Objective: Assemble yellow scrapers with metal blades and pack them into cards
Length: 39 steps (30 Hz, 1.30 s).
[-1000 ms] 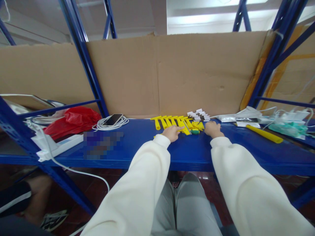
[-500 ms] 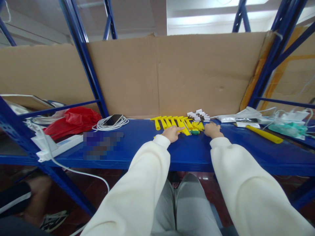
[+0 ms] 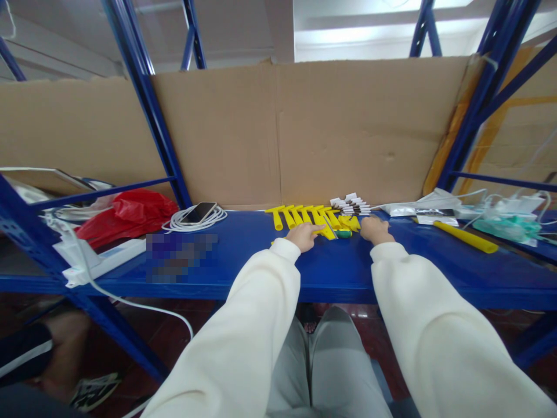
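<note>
My left hand (image 3: 303, 237) is closed around a yellow scraper (image 3: 329, 230) with a thin metallic edge, held low over the blue shelf. Behind it, several yellow T-shaped scrapers (image 3: 289, 219) lie in a slanting row. My right hand (image 3: 376, 230) rests on the shelf with its fingers curled, beside small yellow pieces (image 3: 350, 222); whatever its fingers hold is hidden. Between my hands lies a green-handled tool (image 3: 344, 234), partly behind the scraper. Several small white-and-black pieces (image 3: 350, 205) are bunched just behind the yellow ones.
A coiled white cable (image 3: 195, 219) with a phone (image 3: 199, 212) on it, a red plastic bag (image 3: 134, 212) and a white power strip (image 3: 117, 259) sit on the left. Rightward lie a yellow tube (image 3: 467, 238) and white packets (image 3: 420, 207). Cardboard (image 3: 348, 128) walls the back. Someone's leg (image 3: 65, 339) shows lower left.
The view has shifted very slightly. Both hands and the things around them keep the same places.
</note>
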{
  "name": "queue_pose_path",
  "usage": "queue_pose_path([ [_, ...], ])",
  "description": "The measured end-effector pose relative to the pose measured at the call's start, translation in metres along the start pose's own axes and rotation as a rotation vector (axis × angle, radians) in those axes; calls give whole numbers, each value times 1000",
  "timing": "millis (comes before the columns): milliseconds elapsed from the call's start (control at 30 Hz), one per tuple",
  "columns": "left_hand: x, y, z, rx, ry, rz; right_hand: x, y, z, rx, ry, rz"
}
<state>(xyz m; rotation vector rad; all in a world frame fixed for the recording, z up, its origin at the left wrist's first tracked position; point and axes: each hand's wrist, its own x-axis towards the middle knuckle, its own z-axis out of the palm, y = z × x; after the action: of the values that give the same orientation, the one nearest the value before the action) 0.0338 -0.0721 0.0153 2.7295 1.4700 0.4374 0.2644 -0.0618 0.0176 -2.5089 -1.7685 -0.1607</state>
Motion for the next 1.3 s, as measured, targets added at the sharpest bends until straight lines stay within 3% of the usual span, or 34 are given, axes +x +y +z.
queue_pose_path([
  [333,1,0,0,15,-10,2,3,1,5,7,-45,-1],
  [567,1,0,0,33,-5,9,16,5,15,76,65,6],
  [667,1,1,1,51,8,12,25,1,18,244,127,-86],
  [900,1,4,3,89,-9,45,31,-29,19,833,234,-457],
  [1067,1,6,3,118,-15,74,34,-42,25,798,260,-595],
  [1300,2,5,6,142,1,93,37,-42,31,703,305,-606],
])
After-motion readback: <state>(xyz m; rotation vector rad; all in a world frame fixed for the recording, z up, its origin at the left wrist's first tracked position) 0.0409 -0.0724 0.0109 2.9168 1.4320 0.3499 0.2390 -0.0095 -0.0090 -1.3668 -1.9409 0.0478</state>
